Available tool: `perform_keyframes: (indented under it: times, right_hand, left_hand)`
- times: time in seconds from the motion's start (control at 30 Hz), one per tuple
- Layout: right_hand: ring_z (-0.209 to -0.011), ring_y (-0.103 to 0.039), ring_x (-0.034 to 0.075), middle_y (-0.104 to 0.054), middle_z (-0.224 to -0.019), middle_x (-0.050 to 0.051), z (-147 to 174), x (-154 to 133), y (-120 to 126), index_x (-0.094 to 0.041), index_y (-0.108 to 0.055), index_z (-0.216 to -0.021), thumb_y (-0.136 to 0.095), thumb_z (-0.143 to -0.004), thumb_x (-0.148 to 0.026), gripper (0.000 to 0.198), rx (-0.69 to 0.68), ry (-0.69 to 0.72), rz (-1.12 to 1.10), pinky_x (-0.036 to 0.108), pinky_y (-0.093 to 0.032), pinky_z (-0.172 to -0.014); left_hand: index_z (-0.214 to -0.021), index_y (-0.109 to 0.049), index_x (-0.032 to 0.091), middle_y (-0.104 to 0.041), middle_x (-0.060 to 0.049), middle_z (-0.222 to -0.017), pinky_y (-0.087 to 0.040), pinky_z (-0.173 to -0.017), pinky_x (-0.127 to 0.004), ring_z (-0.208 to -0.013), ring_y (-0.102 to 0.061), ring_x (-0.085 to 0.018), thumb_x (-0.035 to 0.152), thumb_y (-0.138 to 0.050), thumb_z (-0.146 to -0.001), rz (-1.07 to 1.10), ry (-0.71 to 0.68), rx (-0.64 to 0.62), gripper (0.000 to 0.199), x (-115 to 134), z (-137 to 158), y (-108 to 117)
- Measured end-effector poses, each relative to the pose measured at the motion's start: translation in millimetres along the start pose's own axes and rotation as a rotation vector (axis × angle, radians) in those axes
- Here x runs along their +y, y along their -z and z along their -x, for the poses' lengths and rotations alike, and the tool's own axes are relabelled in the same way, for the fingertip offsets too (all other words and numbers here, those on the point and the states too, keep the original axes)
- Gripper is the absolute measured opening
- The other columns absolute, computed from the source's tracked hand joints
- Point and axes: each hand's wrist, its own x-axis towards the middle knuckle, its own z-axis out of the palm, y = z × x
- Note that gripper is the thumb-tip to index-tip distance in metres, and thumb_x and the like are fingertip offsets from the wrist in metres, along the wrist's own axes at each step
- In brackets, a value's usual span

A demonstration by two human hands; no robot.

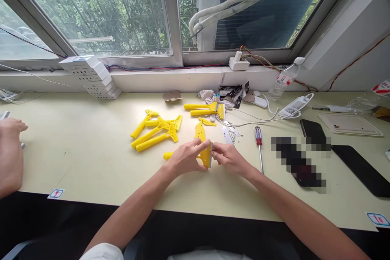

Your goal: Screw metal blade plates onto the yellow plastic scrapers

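My left hand [185,157] is closed around the head of a yellow scraper [206,157], whose handle points left. A thin metal blade [211,160] lies along the right edge of that head, and my right hand [229,158] pinches at it with bent fingers. Just beyond sit another yellow head piece [200,131] and a small yellow cover piece [207,122]. Small screws [236,134] are scattered by loose metal blades [226,134]. Yellow scraper handles [155,135] lie in a group to the left. Two scrapers [202,109] with a blade showing rest farther back.
A red-handled screwdriver [258,140] lies right of my hands, near dark phones [361,166]. Behind are a white power strip [294,106], cables, a plastic bottle [284,81] and black packaging [233,95]. Stacked white boxes [94,77] stand back left. Another person's hand [10,150] is at far left.
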Motion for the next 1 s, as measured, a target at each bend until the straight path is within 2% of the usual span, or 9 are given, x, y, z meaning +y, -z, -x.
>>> perform_keyframes:
  times: [0.17, 0.27, 0.33, 0.47, 0.6, 0.7, 0.8, 1.0]
  right_hand:
    - [-0.065, -0.053, 0.015, -0.059, -0.073, -0.002, -1.1, -0.3, 4.4, -0.022, -0.059, -0.086, -0.051, -0.104, -0.037, 0.025, -0.011, 0.009, 0.031, 0.03, -0.039, -0.063]
    - [-0.063, -0.05, 0.015, -0.056, -0.069, -0.003, -1.1, 0.0, 7.9, -0.022, -0.059, -0.084, -0.052, -0.104, -0.035, 0.025, -0.009, 0.017, 0.031, 0.03, -0.037, -0.062]
    - [-0.063, -0.05, 0.014, -0.055, -0.069, -0.003, -0.9, 1.2, 9.2, -0.021, -0.061, -0.084, -0.052, -0.103, -0.035, 0.025, -0.018, 0.024, 0.013, 0.03, -0.037, -0.061]
    - [-0.064, -0.053, 0.014, -0.059, -0.072, -0.002, -1.6, 5.7, 9.8, -0.02, -0.065, -0.084, -0.057, -0.1, -0.036, 0.023, -0.009, -0.004, -0.056, 0.029, -0.041, -0.061]
    - [-0.067, -0.061, 0.015, -0.065, -0.078, 0.0, -2.6, 7.8, 11.4, -0.02, -0.063, -0.083, -0.067, -0.094, -0.037, 0.02, 0.069, -0.066, -0.191, 0.029, -0.049, -0.061]
    - [-0.069, -0.063, 0.015, -0.066, -0.082, 0.001, -2.2, 6.9, 12.6, -0.02, -0.065, -0.089, -0.067, -0.095, -0.04, 0.021, 0.119, -0.053, -0.256, 0.028, -0.05, -0.058]
    - [-0.067, -0.062, 0.015, -0.065, -0.078, 0.001, -1.5, 7.5, 11.8, -0.02, -0.066, -0.086, -0.066, -0.097, -0.041, 0.023, 0.146, -0.026, -0.252, 0.027, -0.049, -0.055]
    - [-0.066, -0.06, 0.015, -0.064, -0.075, 0.001, -1.8, 12.3, 8.6, -0.02, -0.069, -0.083, -0.068, -0.096, -0.042, 0.026, 0.151, 0.009, -0.248, 0.03, -0.053, -0.062]
  left_hand:
    - [-0.152, -0.052, 0.027, -0.071, -0.007, -0.112, -0.06, -0.077, -0.036, -0.087, -0.073, -0.026, 0.037, -0.093, -0.07, -0.252, -0.121, -0.052, 0.093, -13.9, 3.2, -9.8]
    - [-0.163, -0.038, 0.022, -0.076, -0.012, -0.119, -0.064, -0.084, -0.042, -0.1, -0.078, -0.031, 0.044, -0.092, -0.077, -0.31, -0.201, -0.045, 0.104, -21.3, 5.4, -15.1]
    - [-0.165, -0.034, 0.02, -0.077, -0.015, -0.123, -0.065, -0.087, -0.043, -0.105, -0.079, -0.033, 0.046, -0.093, -0.078, -0.324, -0.238, -0.037, 0.109, -24.3, 5.9, -16.6]
    - [-0.167, -0.032, 0.02, -0.078, -0.015, -0.127, -0.067, -0.087, -0.042, -0.107, -0.08, -0.032, 0.047, -0.092, -0.078, -0.341, -0.271, -0.014, 0.111, -26.2, 4.2, -17.2]
    - [-0.167, -0.032, 0.021, -0.081, -0.012, -0.121, -0.066, -0.084, -0.041, -0.099, -0.082, -0.03, 0.047, -0.09, -0.081, -0.355, -0.255, 0.022, 0.107, -24.9, 3.4, -18.4]
    - [-0.166, -0.034, 0.02, -0.082, -0.012, -0.119, -0.066, -0.083, -0.04, -0.099, -0.082, -0.03, 0.047, -0.088, -0.083, -0.357, -0.252, 0.009, 0.102, -23.0, 4.5, -19.4]
    - [-0.166, -0.036, 0.019, -0.082, -0.012, -0.117, -0.065, -0.082, -0.04, -0.1, -0.082, -0.031, 0.048, -0.086, -0.084, -0.375, -0.25, -0.016, 0.1, -21.4, 5.3, -19.6]
    - [-0.165, -0.037, 0.016, -0.082, -0.012, -0.112, -0.062, -0.079, -0.039, -0.094, -0.081, -0.031, 0.048, -0.087, -0.082, -0.457, -0.253, -0.07, 0.103, -18.5, 4.8, -15.8]
